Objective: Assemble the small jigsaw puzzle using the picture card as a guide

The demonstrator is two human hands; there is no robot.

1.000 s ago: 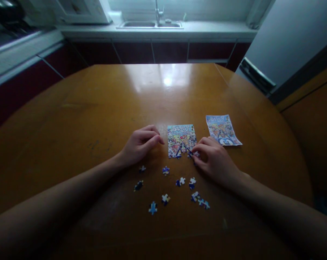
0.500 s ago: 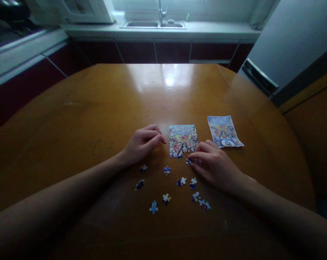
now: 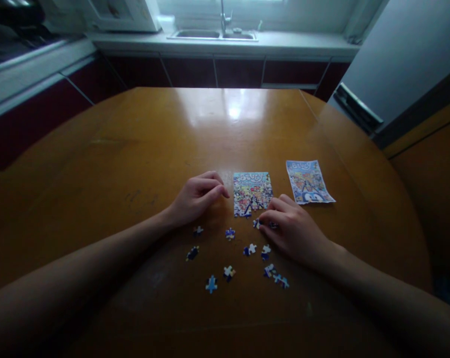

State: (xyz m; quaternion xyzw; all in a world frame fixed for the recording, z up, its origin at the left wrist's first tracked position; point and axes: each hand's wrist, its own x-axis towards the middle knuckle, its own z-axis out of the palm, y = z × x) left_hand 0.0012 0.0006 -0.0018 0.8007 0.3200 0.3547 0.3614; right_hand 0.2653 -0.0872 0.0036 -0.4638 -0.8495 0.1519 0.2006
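Note:
A partly assembled colourful jigsaw (image 3: pixel 252 192) lies on the brown wooden table (image 3: pixel 135 164). My left hand (image 3: pixel 197 198) rests on the table just left of it, fingers curled, fingertips near its left edge, nothing visible in it. My right hand (image 3: pixel 290 228) sits below the jigsaw's lower right corner, fingers pinched on a small puzzle piece (image 3: pixel 257 223) lying on the table. Several loose pieces (image 3: pixel 228 251) are scattered nearer to me, between my forearms.
A printed reference picture (image 3: pixel 307 181) lies right of the jigsaw. Beyond the table runs a kitchen counter with a sink (image 3: pixel 213 35) and a microwave (image 3: pixel 116 14). A grey refrigerator (image 3: pixel 396 54) stands at the right.
My right hand has slid back from the jigsaw's bottom edge toward me, dragging a small piece with it. The left hand has stayed put.

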